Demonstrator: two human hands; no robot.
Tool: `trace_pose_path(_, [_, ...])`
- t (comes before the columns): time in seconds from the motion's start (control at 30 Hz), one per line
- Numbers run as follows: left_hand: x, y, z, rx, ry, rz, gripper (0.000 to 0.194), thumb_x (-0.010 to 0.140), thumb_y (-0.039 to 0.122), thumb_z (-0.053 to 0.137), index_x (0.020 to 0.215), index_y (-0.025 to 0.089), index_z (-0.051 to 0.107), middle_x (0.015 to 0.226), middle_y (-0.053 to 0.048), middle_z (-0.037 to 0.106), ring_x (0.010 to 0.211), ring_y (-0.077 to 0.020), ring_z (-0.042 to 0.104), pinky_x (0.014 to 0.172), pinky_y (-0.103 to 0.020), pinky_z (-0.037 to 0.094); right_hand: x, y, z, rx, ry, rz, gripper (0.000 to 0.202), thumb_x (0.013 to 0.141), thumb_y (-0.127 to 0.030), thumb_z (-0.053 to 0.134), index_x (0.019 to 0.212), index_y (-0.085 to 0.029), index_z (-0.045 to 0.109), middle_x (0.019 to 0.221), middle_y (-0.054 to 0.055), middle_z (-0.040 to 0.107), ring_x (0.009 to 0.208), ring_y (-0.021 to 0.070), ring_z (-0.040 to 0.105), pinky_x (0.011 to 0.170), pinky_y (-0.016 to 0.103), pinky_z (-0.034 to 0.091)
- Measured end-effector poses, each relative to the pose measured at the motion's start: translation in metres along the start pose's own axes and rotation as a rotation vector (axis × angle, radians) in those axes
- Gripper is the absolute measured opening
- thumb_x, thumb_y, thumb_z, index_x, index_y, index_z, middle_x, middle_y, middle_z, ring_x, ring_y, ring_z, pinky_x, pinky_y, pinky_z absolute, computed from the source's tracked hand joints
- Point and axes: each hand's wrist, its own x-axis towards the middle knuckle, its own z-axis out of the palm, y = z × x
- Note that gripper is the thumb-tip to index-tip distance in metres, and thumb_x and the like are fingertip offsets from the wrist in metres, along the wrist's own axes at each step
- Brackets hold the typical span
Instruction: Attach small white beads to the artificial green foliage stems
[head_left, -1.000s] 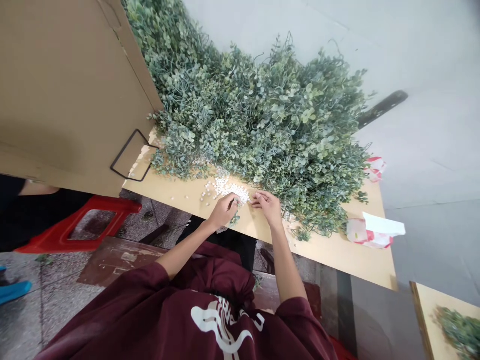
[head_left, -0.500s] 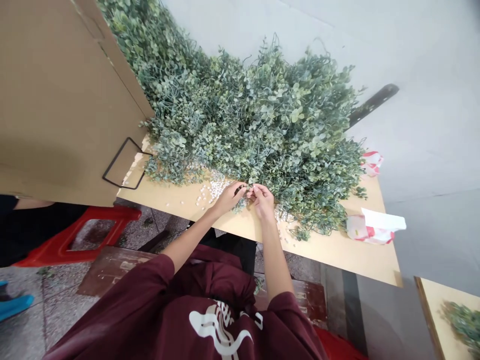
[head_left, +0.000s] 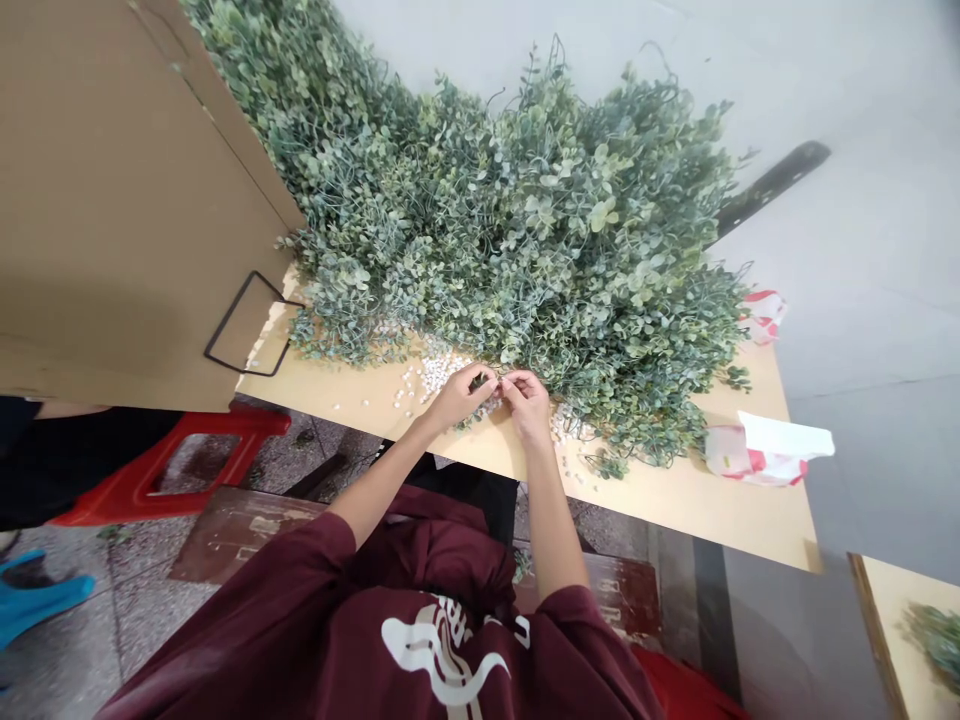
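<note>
Since a second ago the right hand (head_left: 530,405) has come in to meet the left hand (head_left: 456,396), the two apart then and touching now at the fingertips, just above the front edge of the table (head_left: 675,500).

From where I stand, the table runs along a pale wall, and a heap of leafy greenery (head_left: 517,220) covers most of its back edge. A big sheet of cardboard (head_left: 112,220) stands at the table's left end. Below that end sits a red stool (head_left: 251,422). A black frame (head_left: 229,312) juts out beside the left front corner. A red-and-white plastic bag (head_left: 731,455) lies near the right end.

The left thumb and finger are pinched on a leafy sprig (head_left: 466,422), which hangs below the hand, over the table near the front edge. The right thumb and fingers bunch at the same spot; I can't tell whether they close on anything. Small white pieces (head_left: 439,370) are scattered around the hands, thickest between the heap and the left wrist.
</note>
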Motion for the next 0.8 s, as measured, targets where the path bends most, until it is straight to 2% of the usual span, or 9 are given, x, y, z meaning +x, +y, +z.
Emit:
trace_pose_path(0.23, [0.001,0.002,-0.001,-0.011,-0.004,0.05,0.027,0.094,0.038,0.046,0.083,0.016,0.06,0.084,-0.003,0.062,0.082,-0.0149,0.058,0.079,-0.026,0.045,0.0,0.002,0.001,0.065,0.016,0.03,0.028,0.077,-0.046,0.067,0.089,-0.021,0.065,0.078,0.003,0.07,0.073,0.0204,0.069,0.078,0.039,0.057])
trace_pose_path(0.43, [0.001,0.003,-0.001,-0.061,-0.019,0.074,0.032,0.096,0.039,0.043,0.083,0.015,0.06,0.083,-0.004,0.062,0.081,-0.015,0.058,0.08,-0.027,0.044,0.001,0.001,0.0,0.141,0.042,0.062,0.038,0.072,-0.043,0.074,0.102,-0.021,0.067,0.088,0.004,0.072,0.075,0.0179,0.068,0.077,0.035,0.057])
trace_pose_path(0.53, [0.001,0.002,-0.001,-0.091,-0.026,0.079,0.034,0.096,0.04,0.042,0.083,0.015,0.06,0.083,-0.004,0.061,0.081,-0.0147,0.057,0.078,-0.026,0.044,0.001,0.0,0.0,0.181,0.036,0.107,0.036,0.07,-0.042,0.076,0.097,-0.02,0.07,0.086,0.004,0.073,0.075,0.0174,0.068,0.076,0.034,0.057])
trace_pose_path(0.8, [0.001,-0.003,-0.001,-0.057,-0.057,0.017,0.039,0.096,0.046,0.04,0.083,0.015,0.058,0.079,-0.003,0.057,0.075,-0.0139,0.053,0.072,-0.025,0.041,-0.003,-0.01,-0.002,0.403,-0.062,0.132,0.02,0.072,-0.035,0.078,0.081,-0.022,0.065,0.064,-0.005,0.062,0.052,0.0075,0.056,0.054,0.02,0.048])
